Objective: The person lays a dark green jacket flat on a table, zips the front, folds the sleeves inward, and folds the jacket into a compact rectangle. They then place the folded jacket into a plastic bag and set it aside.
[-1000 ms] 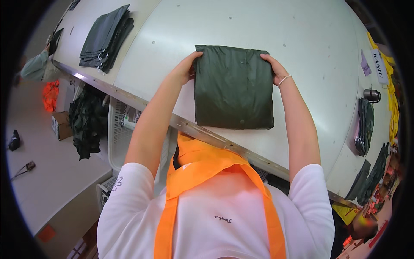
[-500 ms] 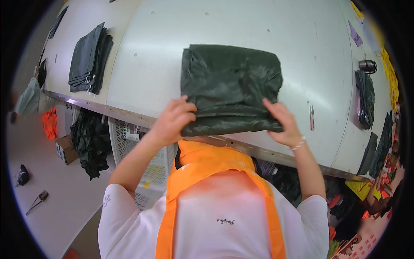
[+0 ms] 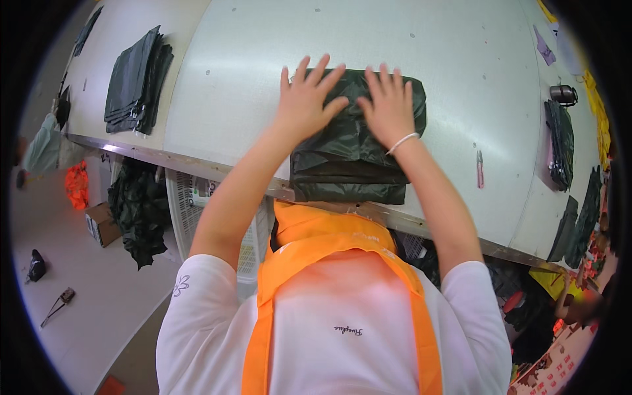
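Observation:
A folded dark green sheet of thin, shiny fabric or plastic (image 3: pixel 352 161) lies on the pale table (image 3: pixel 243 79) in front of me, its near end at the table edge. My left hand (image 3: pixel 308 95) is spread flat over its far left corner, fingertips reaching past the far edge. Flat on the far right part rests my right hand (image 3: pixel 390 105), fingers stretched out, a pale bracelet (image 3: pixel 403 141) on its wrist. Both hands are open and hold nothing. They cover part of the bundle's far edge.
On the left stands a stack of flat dark green packets (image 3: pixel 135 85). Small pink-handled snips (image 3: pixel 480 170) lie to the right. Farther right are a dark cup (image 3: pixel 563 95) and more folded dark bundles (image 3: pixel 558 145). A white plastic crate (image 3: pixel 187 210) stands below the table edge.
Both hands have left the near corners of the green bundle and moved to its far part, fingers now spread flat. The near edge looks straighter and the bundle narrower.

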A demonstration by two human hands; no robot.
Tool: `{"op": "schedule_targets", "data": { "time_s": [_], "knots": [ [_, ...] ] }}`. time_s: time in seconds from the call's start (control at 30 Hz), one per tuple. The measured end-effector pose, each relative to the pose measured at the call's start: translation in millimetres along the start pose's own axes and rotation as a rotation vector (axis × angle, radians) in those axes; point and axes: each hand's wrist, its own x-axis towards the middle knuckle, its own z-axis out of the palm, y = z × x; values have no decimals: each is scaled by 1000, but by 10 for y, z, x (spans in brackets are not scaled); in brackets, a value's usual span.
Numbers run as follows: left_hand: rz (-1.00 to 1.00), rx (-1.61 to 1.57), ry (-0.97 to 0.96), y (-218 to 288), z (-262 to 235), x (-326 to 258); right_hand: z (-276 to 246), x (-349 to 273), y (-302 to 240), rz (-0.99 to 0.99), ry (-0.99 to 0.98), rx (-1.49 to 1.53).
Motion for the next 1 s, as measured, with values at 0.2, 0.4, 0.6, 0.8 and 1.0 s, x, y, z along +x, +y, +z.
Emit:
{"op": "schedule_targets", "data": {
  "time_s": [0.2,0.4,0.6,0.8,1.0],
  "knots": [
    [-154,-122,-247,370,341,-1102,152,-1063,-340,33,-280,104],
    [-631,-516,-56,333,209,-1396,-337,-1157,-346,155,-317,88],
    [-983,-688,-329,458,147,-1727,-26,-1780,-313,506,-79,424],
    [-871,-633,-526,369,139,-1780,-77,-1857,-175,626,-177,587],
    [-1077,-1137,-379,438,172,-1895,-244,-1711,-4,753,-273,1050]
  ]
}}
